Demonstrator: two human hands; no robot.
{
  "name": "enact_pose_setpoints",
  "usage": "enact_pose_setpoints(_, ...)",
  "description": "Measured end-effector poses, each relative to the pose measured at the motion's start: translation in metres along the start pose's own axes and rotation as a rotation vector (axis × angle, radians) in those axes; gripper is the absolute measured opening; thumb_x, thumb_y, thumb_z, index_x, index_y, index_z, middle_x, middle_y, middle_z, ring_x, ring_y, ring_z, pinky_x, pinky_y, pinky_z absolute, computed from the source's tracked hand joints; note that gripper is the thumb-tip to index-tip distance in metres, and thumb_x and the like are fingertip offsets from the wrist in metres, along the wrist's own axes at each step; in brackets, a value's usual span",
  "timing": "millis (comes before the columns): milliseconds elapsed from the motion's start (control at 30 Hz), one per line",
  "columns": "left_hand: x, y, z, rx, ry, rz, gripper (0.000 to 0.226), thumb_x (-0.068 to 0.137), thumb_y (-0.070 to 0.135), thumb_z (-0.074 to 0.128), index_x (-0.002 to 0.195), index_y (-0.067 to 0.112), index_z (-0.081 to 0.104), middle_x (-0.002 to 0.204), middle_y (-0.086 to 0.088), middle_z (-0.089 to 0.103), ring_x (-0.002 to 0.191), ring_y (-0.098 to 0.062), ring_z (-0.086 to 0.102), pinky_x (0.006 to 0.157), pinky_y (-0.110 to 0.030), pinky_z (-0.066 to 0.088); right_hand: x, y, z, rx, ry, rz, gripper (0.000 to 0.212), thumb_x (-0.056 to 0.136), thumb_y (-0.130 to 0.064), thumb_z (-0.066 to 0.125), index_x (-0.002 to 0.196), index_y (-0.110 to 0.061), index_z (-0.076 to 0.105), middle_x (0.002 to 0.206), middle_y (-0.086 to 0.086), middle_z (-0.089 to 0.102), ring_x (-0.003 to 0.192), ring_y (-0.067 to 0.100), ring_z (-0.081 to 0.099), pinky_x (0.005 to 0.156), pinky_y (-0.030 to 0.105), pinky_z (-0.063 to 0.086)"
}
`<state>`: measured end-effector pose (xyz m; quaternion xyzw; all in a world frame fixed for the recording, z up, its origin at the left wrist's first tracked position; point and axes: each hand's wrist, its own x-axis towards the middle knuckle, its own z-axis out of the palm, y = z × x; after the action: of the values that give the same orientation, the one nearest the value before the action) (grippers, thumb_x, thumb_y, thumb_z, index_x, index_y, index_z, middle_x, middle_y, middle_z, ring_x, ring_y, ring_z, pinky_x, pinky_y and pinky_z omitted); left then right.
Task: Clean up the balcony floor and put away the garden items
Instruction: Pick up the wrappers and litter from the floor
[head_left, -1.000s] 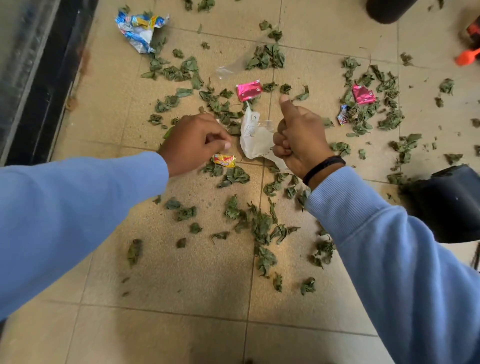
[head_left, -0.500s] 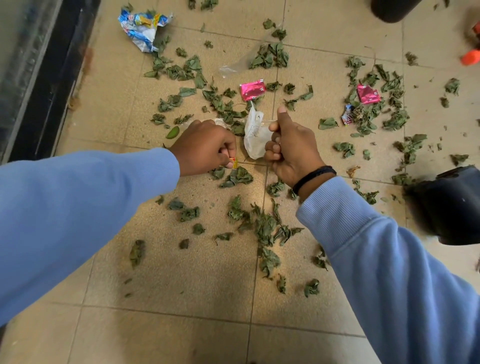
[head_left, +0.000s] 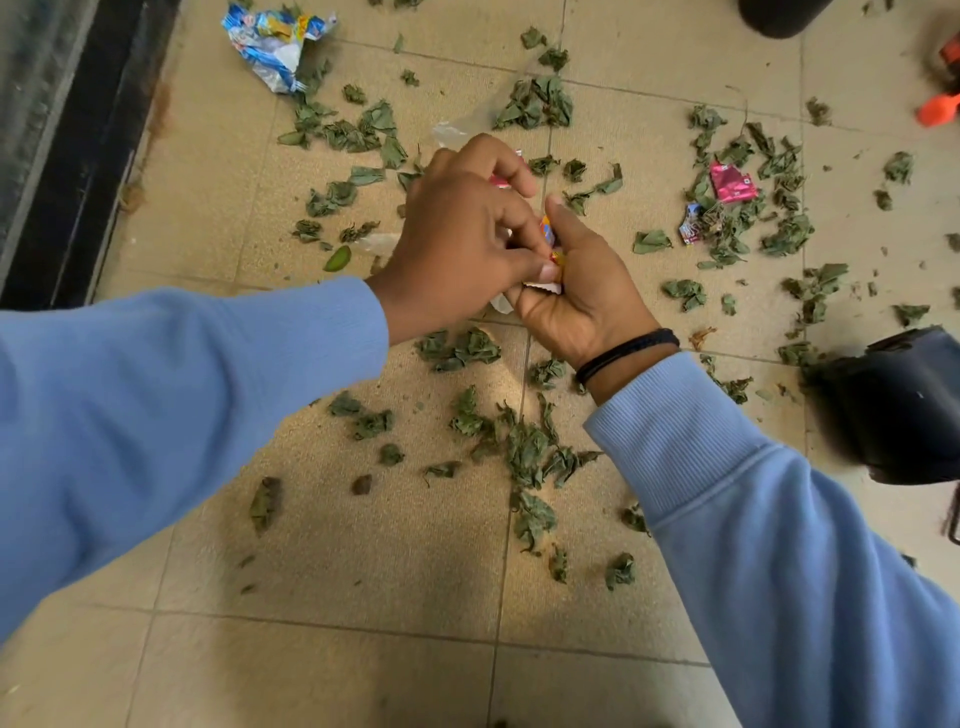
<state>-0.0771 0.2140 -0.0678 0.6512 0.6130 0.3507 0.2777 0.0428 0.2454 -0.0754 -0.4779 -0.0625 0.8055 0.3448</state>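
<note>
Against the frame half a second earlier, both hands have risen from the tiled floor and closed together: they were then a little apart, the left low over the tiles with a small wrapper at its fingertips, the right holding a white plastic scrap upright with the thumb raised. The left hand now lies against and partly over the right hand, knuckles up, thumb and forefinger pinching the small orange-yellow wrapper at the base of the right thumb. The right hand is turned palm upward, thumb extended forward, fingers curled round the white plastic scrap, of which only an edge shows below the left thumb; a pink scrap appears to sit behind the left fingers, though the view there is too obstructed to confirm. Dry green leaves lie scattered below, ahead of and to both sides of the hands. A crumpled blue snack packet lies well ahead and left of the left hand; a pink wrapper lies to the right of the right hand among leaves. A black container sits near the right sleeve.
</note>
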Motion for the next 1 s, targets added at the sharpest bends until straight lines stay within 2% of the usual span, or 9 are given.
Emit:
enact_pose_setpoints(133,-0.005,0.009,0.007,0.295,0.056,0.14,0.007,0.071,0.022,0.072,0.064,0.026,0.074,0.117,0.004,0.062,0.106,-0.022,0.047,0.085,-0.04,0.032,0.002,0.0,0.003,-0.021,0.035,0.003,0.042,0.101,-0.032,0.056,0.131,-0.004,0.054,0.087,0.013,0.059,0.073,0.021,0.064,0.056,0.032,0.059)
enact_pose_setpoints(233,-0.006,0.016,0.013,0.445,0.034,0.306,0.014,0.08,0.02,0.066,0.07,0.02,0.076,0.127,-0.001,0.063,0.114,-0.033,0.052,0.085,-0.041,0.029,0.012,0.003,-0.007,-0.059,0.072,-0.065,0.077,0.075,-0.038,0.081,0.139,-0.006,0.054,0.107,0.01,0.056,0.104,0.033,0.066,0.094,0.053,0.054)
enact_pose_setpoints(300,-0.008,0.014,0.016,0.471,-0.04,0.397,0.023,0.09,0.026,0.06,0.078,0.018,0.078,0.138,-0.002,0.059,0.123,-0.033,0.05,0.091,-0.042,0.029,0.015,-0.001,-0.011,-0.066,0.088,-0.133,0.069,0.078,-0.041,0.076,0.13,0.0,0.059,0.11,0.011,0.066,0.11,0.04,0.066,0.101,0.065,0.046)
enact_pose_setpoints(367,-0.01,0.007,0.015,0.401,-0.113,0.426,0.026,0.094,0.031,0.058,0.086,0.02,0.08,0.144,-0.003,0.055,0.129,-0.03,0.047,0.097,-0.041,0.028,0.009,-0.009,-0.011,-0.103,0.158,-0.17,0.03,0.094,-0.034,0.063,0.085,-0.005,0.06,0.061,0.002,0.055,0.059,0.022,0.062,0.072,0.044,0.062)
enact_pose_setpoints(400,-0.011,0.004,0.014,0.348,-0.112,0.429,0.024,0.095,0.032,0.059,0.091,0.021,0.08,0.142,-0.005,0.056,0.128,-0.029,0.048,0.099,-0.041,0.03,0.007,-0.013,-0.012,-0.092,0.203,-0.186,0.03,0.099,-0.028,0.058,0.074,-0.011,0.052,0.052,-0.002,0.043,0.043,0.014,0.048,0.053,0.03,0.055)
enact_pose_setpoints(467,-0.014,-0.004,0.014,0.249,-0.022,0.39,0.021,0.097,0.029,0.063,0.102,0.017,0.079,0.129,-0.01,0.06,0.117,-0.026,0.055,0.096,-0.045,0.042,0.005,-0.02,-0.011,-0.093,0.25,-0.224,0.033,0.1,-0.023,0.056,0.07,-0.015,0.044,0.049,-0.004,0.033,0.035,0.01,0.032,0.038,0.02,0.034)
enact_pose_setpoints(600,-0.009,-0.029,0.004,0.255,0.109,0.111,0.046,0.09,0.037,0.07,0.125,0.008,0.064,0.114,-0.014,0.055,0.099,-0.022,0.054,0.084,-0.046,0.051,0.008,-0.026,-0.019,-0.086,0.316,-0.173,0.04,0.097,-0.024,0.055,0.064,-0.02,0.032,0.047,-0.004,0.026,0.037,0.012,0.019,0.039,0.018,0.016)
enact_pose_setpoints(733,-0.004,-0.053,-0.007,0.613,-0.259,0.134,0.089,0.072,0.061,0.079,0.149,0.029,0.046,0.139,-0.014,0.044,0.123,-0.033,0.044,0.1,-0.05,0.042,0.014,-0.025,-0.032,-0.07,0.366,-0.176,0.038,0.097,-0.022,0.053,0.066,-0.019,0.032,0.05,-0.003,0.027,0.037,0.012,0.02,0.04,0.019,0.017)
enact_pose_setpoints(1000,0.006,-0.056,-0.005,0.731,-0.287,0.264,0.041,0.087,0.028,0.074,0.128,0.026,0.069,0.125,-0.019,0.053,0.112,-0.038,0.05,0.088,-0.045,0.037,0.015,-0.016,-0.03,-0.14,0.338,-0.177,0.035,0.1,-0.025,0.053,0.07,-0.017,0.037,0.052,-0.003,0.03,0.037,0.011,0.023,0.043,0.019,0.02)
